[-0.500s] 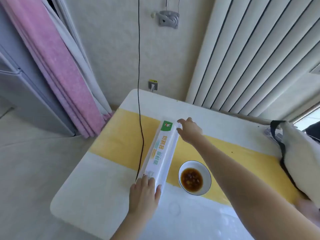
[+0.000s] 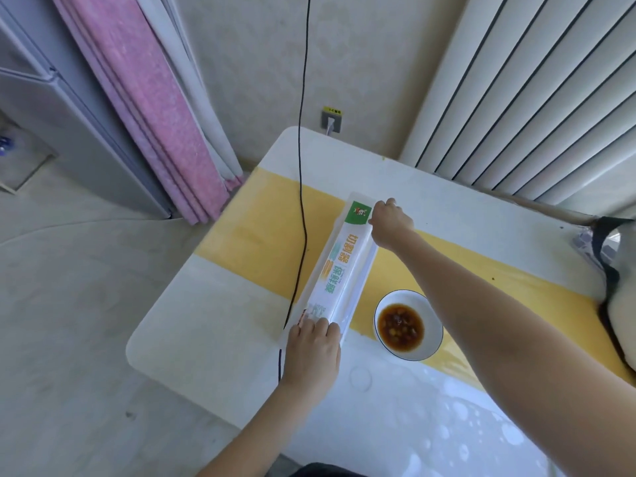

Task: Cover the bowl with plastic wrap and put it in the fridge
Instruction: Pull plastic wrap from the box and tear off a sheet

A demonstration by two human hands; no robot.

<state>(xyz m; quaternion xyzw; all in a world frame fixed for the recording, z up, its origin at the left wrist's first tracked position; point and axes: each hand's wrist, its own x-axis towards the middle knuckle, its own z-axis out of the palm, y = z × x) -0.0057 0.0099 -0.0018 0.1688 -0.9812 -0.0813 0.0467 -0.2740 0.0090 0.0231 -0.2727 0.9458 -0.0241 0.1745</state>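
The bowl [image 2: 408, 325] sits uncovered on the table [image 2: 220, 325], holding dark sauce with small lumps in it, just to the right of the near end of the plastic wrap box [image 2: 339, 266]. That long white box lies lengthwise beside the bowl, running from your near side toward the wall. Your left hand [image 2: 312, 352] rests on the end of the box nearest the bowl, fingers laid over its top and curled slightly round the end, pinning it down. Your right hand [image 2: 390, 223] is at the far end of the box, fingers bent onto its upper edge; whether they pinch the lid or any film you cannot tell from here. To do this step well, keep the left hand pressing firmly so the box does not slide, open it from the far end, and draw the film out toward the bowl in one even pull. A black cable [image 2: 302, 166] hangs just left of the box; keep the film clear of it.
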